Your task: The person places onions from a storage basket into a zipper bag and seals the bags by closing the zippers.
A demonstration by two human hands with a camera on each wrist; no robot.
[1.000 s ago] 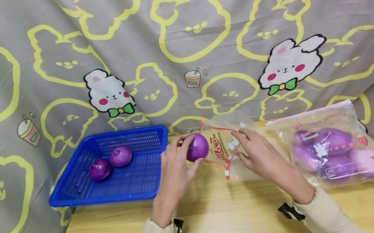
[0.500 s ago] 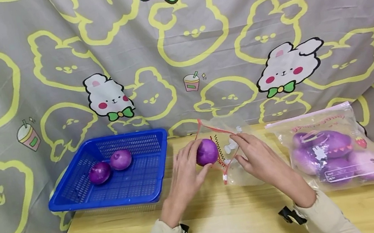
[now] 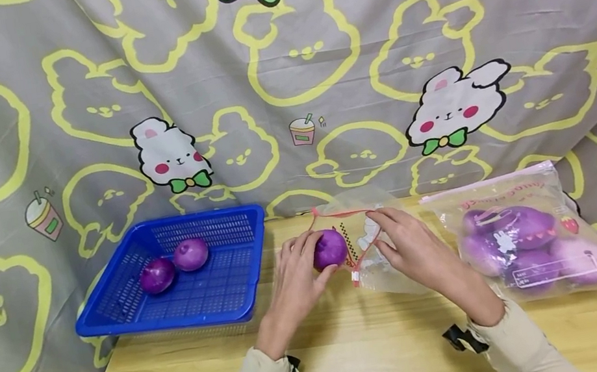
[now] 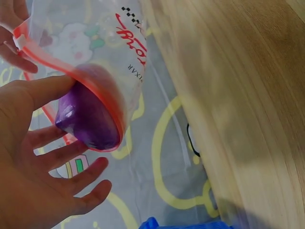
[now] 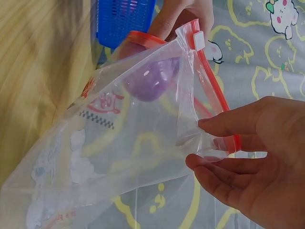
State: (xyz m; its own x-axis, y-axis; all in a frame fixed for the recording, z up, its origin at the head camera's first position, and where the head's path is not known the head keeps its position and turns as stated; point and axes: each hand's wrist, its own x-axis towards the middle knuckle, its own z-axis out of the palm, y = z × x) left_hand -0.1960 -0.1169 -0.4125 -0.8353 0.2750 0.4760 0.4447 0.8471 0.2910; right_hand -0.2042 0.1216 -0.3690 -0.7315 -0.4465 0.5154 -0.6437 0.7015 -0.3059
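My left hand [image 3: 299, 278] holds a purple onion [image 3: 331, 248] between thumb and fingers. In the left wrist view the onion [image 4: 88, 114] is partly inside the red-edged mouth of a clear zip bag [image 4: 102, 28]. The thumb lies by the bag's rim and the other fingers are spread below. My right hand [image 3: 418, 245] pinches the opposite edge of the bag's mouth, which the right wrist view shows beside the white slider [image 5: 198, 41]. Through the clear film the onion [image 5: 150, 78] is visible near the opening. The rest of the bag hangs loose and looks flat.
A blue basket [image 3: 179, 321] at the left holds two purple onions [image 3: 191, 254]. At the right lies a closed clear zip bag [image 3: 535, 182] with several purple onions inside. A patterned grey curtain [image 3: 230, 59] hangs behind the wooden table [image 3: 373, 351].
My left hand has carried the onion rightward, from beside the bag into its mouth. The right hand stays at the bag's edge.
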